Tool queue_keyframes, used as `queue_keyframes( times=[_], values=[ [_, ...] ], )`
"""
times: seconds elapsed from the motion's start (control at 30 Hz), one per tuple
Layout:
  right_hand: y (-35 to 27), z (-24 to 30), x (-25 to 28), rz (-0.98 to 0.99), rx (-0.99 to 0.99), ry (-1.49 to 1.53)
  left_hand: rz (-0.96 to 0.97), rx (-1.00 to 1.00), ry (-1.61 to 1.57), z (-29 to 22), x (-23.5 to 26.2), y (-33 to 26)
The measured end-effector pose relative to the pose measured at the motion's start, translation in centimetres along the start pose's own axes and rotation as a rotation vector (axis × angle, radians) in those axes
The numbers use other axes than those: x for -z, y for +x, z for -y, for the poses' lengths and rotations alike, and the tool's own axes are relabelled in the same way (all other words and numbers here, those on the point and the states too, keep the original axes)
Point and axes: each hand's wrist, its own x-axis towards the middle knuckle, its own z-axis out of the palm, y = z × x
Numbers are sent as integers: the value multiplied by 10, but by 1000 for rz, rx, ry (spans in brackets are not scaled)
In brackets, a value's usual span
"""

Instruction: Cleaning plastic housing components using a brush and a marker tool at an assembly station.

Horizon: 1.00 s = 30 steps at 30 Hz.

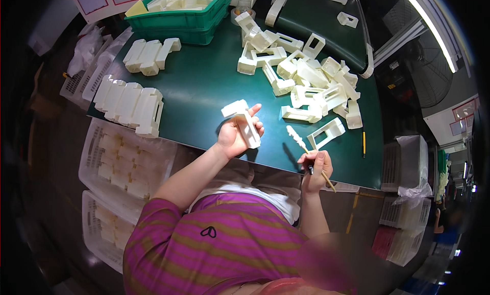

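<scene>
My left hand (231,140) is closed around a white plastic frame part (247,130) with a long rectangular opening, tilted above the table's front edge. To its right, my right hand (320,166) grips a thin wooden stick (328,181). The stick's far end is white and lumpy; I cannot tell what it is wrapped in. A small dark tip (310,169) also shows among the right fingers, its kind unclear. Just beyond that hand lies a loose white frame part (326,133), apart from the large heap of similar parts (306,73).
Rows of white parts (130,106) line the green table's (199,85) left side. Green bins (178,24) stand behind them. A conveyor belt (319,19) ends behind the heap. A yellow pen (364,143) lies at right. Filled white crates (127,162) sit below left.
</scene>
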Motion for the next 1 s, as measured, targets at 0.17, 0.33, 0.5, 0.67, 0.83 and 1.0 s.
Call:
queue_keyframes(
  times=[0.17, 0.33, 0.5, 0.67, 0.83, 1.0],
  values=[
    [-14, 6, -39, 214, -152, 155, 142, -44, -47, -1, 6, -2],
    [-24, -3, -50, 230, -242, 201, 229, -8, -42, -2, 9, -4],
    [-26, -12, -44, 114, -1171, 1124, 342, -29, -18, -2, 13, -5],
    [-7, 13, -27, 97, -713, 896, -75, -116, 597, -28, -21, -10],
    [13, 19, 23, -86, -334, 584, -79, -603, 1952, -91, -70, 9],
    [31, -11, 27, -264, -249, 539, 177, -682, 2584, -120, -82, 89]
  ],
)
